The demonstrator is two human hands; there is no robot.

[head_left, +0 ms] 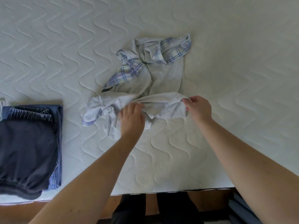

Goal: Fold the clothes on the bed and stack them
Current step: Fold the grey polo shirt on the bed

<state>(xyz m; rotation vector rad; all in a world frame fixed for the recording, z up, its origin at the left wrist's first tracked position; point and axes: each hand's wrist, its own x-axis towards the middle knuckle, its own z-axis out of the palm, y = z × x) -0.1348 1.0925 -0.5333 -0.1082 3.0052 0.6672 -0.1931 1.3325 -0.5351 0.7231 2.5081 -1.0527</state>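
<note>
A crumpled pale grey garment with blue plaid trim [165, 75] lies in the middle of the quilted white bed [234, 62]. Its near edge is bunched into a fold. My left hand [131, 118] grips that bunched edge near its middle, fingers curled into the cloth. My right hand [198, 108] pinches the same edge at its right end. A stack of folded dark clothes [27, 143] sits at the bed's near left corner, a dark grey piece on top of blue ones.
The bed's near edge [169, 190] runs across the bottom, with brown floor and dark trouser legs [155, 207] below it. A dark object [242, 207] shows at the bottom right. Bare quilted mattress surrounds the garment.
</note>
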